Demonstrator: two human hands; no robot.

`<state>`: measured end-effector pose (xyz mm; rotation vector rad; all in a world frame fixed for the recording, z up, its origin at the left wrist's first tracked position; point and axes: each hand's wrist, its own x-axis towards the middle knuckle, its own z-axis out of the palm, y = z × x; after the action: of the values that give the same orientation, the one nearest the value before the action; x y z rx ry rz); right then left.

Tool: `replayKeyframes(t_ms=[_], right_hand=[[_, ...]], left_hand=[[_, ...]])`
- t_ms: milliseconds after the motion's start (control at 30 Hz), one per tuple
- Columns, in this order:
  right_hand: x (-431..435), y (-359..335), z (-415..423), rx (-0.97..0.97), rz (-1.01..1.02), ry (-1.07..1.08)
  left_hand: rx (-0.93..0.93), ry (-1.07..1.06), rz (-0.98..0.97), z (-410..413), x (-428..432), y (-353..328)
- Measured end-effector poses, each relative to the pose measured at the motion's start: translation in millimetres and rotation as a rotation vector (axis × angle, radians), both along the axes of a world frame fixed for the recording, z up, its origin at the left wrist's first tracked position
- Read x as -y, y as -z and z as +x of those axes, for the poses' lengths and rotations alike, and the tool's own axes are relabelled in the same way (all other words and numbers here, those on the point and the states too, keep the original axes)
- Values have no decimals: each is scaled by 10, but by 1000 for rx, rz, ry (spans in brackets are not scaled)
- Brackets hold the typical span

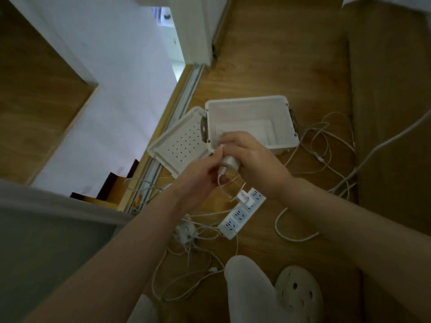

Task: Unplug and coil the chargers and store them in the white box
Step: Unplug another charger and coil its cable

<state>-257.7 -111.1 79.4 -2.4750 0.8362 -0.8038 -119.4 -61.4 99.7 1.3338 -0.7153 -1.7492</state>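
While your right hand (253, 157) wraps the white charger (229, 162) and your left hand (201, 173) pinches its cable (219, 180) just below, you're probably mid-coil. The white box (247, 100) sits open right behind your grip, so wind the slack, then drop it in.

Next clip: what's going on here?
A person holds a white charger in the right hand while the left hand pinches its cable, in front of the open white box, whose lid lies beside it. A second charger sits plugged into the power strip on the floor, with loose cables around.
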Motion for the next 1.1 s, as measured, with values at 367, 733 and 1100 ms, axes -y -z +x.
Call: replayKeyframes(t_ms=[367,733,1100], right_hand=[[-508,-1015,373,235,901,16],[-814,-1277,346,-425,166,-170],[-1091,-1398,257,-324,206,71]], left_hand=[[-304,-463,-84,243,-245,-1134],[33,-111,-170,510,-1089,-1469],[791,134,-104,611,-1419,-1301]])
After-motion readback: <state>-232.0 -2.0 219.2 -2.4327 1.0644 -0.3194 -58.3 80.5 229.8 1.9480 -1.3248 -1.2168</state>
